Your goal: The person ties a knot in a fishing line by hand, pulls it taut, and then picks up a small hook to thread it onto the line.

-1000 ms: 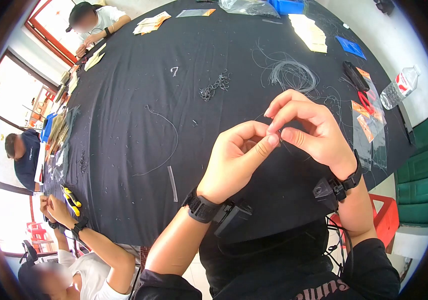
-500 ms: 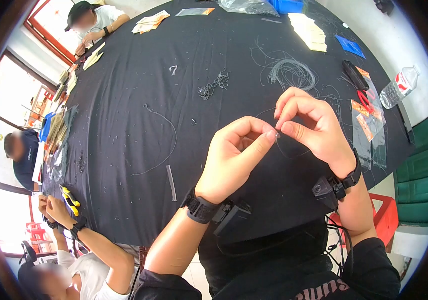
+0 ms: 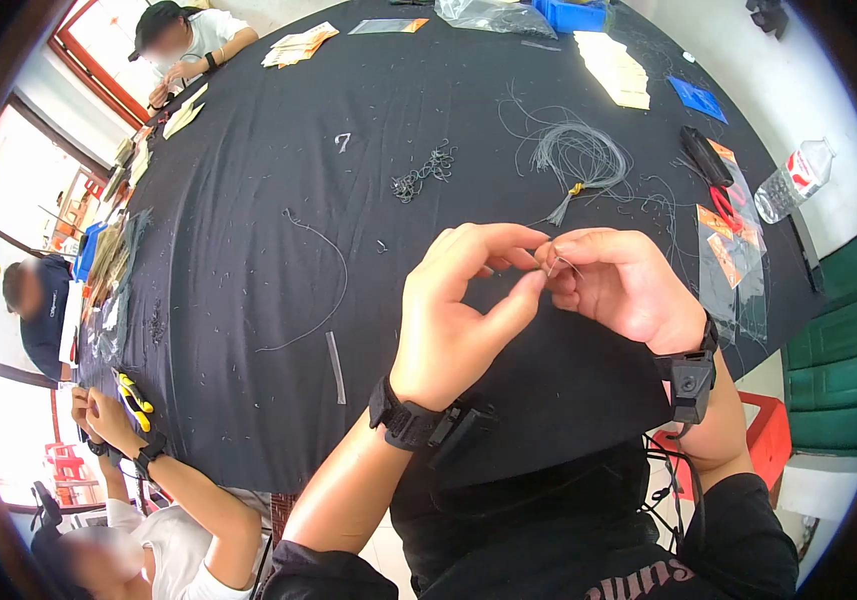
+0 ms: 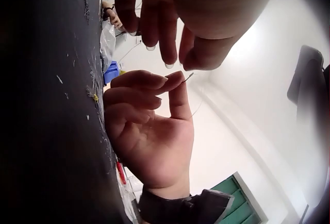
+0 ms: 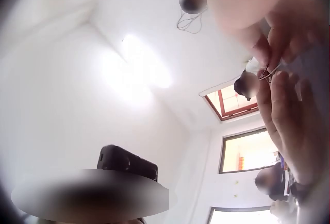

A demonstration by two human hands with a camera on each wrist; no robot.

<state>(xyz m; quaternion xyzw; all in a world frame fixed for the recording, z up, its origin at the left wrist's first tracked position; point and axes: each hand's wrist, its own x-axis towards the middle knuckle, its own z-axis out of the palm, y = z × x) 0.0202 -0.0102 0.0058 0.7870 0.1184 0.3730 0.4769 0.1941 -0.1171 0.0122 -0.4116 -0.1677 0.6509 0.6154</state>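
My right hand (image 3: 628, 285) has its palm turned up and pinches a small, thin fish hook (image 3: 557, 263) with fine line at its fingertips. From the other side comes my left hand (image 3: 468, 300), its index finger and thumb right at the same spot. Whether those fingertips also grip the hook or line, I cannot tell. In the left wrist view, a short thin end of the hook (image 4: 188, 77) sticks out between the two hands. A pale strand of line (image 5: 269, 73) crosses the fingertips in the right wrist view.
A coil of line (image 3: 580, 160) with a yellow tie lies ahead, beside a heap of hooks (image 3: 423, 172). One loose line (image 3: 345, 270) curves across the black cloth. Red scissors (image 3: 724, 208), a water bottle (image 3: 794, 180) and packets stand right. Yellow-handled pliers (image 3: 132, 400) lie left; other people sit round.
My right hand has rolled over, from back upward to palm upward, and come lower. My left index finger has straightened toward it. The coil's yellow tie, hidden before, now shows.
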